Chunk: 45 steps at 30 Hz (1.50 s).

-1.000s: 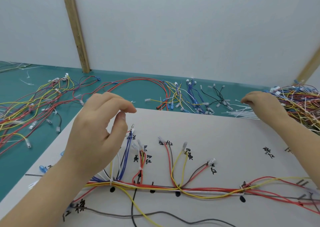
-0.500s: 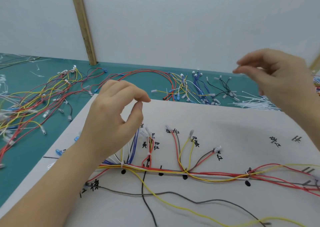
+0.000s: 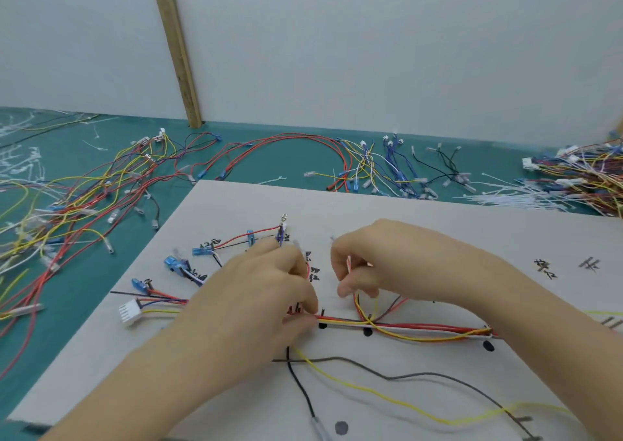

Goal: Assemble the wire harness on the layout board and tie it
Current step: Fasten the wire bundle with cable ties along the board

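A pale wall (image 3: pixel 371 53) with a slanted wooden batten (image 3: pixel 177 49) backs a teal table (image 3: pixel 84 272), and on that table lies the white layout board (image 3: pixel 421 224), marked with black handwritten labels and dots. Along the board's middle runs the wire harness (image 3: pixel 421 331), a bundle of red, yellow and white wires lying left to right, with branches rising toward the labels. The left hand (image 3: pixel 256 299) rests over the left part of the bundle, fingers curled down, its fingertips pinching the wires where they meet a black peg mark. The right hand (image 3: pixel 387 262) is just beside it, fingers bent and closed round a thin red and white strand that rises from the bundle; what exactly it grips is partly hidden by the fingers. At the bundle's left end sits a white connector (image 3: pixel 129 314), with blue terminals (image 3: pixel 173 263) fanned out above it. A loose yellow wire (image 3: pixel 387 393), a grey wire (image 3: pixel 421 375) and a black wire (image 3: pixel 300 386) trail across the board's near part. Beyond the board, loose wires (image 3: pixel 67 198) sprawl at left, a red loop (image 3: pixel 286 140) lies at the back, white cable ties (image 3: pixel 512 201) lie at right, beside a tangled heap of harnesses (image 3: pixel 586 177).
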Motion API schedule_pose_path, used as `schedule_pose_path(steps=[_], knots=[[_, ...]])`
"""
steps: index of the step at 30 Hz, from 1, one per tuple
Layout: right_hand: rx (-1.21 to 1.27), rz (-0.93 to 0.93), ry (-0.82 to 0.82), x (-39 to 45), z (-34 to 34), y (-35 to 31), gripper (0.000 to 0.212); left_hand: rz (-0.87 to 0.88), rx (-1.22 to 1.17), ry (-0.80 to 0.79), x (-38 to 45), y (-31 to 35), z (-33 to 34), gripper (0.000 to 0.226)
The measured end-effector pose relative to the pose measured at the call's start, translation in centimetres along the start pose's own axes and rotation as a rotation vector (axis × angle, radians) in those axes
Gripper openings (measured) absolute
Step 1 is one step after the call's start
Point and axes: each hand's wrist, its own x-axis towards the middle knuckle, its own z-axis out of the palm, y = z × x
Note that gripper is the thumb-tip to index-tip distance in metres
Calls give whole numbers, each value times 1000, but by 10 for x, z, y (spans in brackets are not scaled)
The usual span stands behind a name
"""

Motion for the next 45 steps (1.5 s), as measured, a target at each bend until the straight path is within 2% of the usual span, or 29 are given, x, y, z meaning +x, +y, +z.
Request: schedule_pose_path(steps=[2, 4, 6, 9, 13, 14, 18, 23, 36, 42, 45], knots=[[22, -22, -53, 2, 2, -2, 11, -2, 75, -39, 0, 0, 5, 16], [66, -52, -105, -2, 2, -2, 7, 24, 82, -2, -1, 2, 7, 12], [100, -74, -127, -8, 1, 0, 18, 28, 110, 40, -2, 4, 9, 8], [95, -112, -50, -10, 1, 4, 21, 11, 131, 71, -4, 6, 13, 8], [50, -166, 73, -7, 5, 3, 15, -17, 109, 114, -6, 8, 17, 5], [60, -186, 76, -6, 7, 1, 13, -22, 99, 121, -8, 7, 18, 3], [112, -196, 42, -3, 11, 3, 15, -43, 52, 109, -11, 2, 18, 24], [178, -144, 4, -10, 4, 11, 26, -29, 90, 107, -11, 0, 14, 9], [156, -129, 90, -16, -5, 9, 33, 39, 87, 168, -12, -1, 20, 6], [76, -130, 57, -9, 9, 3, 22, 110, 114, 169, -10, 1, 19, 4], [97, -174, 51, -7, 15, 0, 19, 154, 141, 202, -9, 2, 19, 17]])
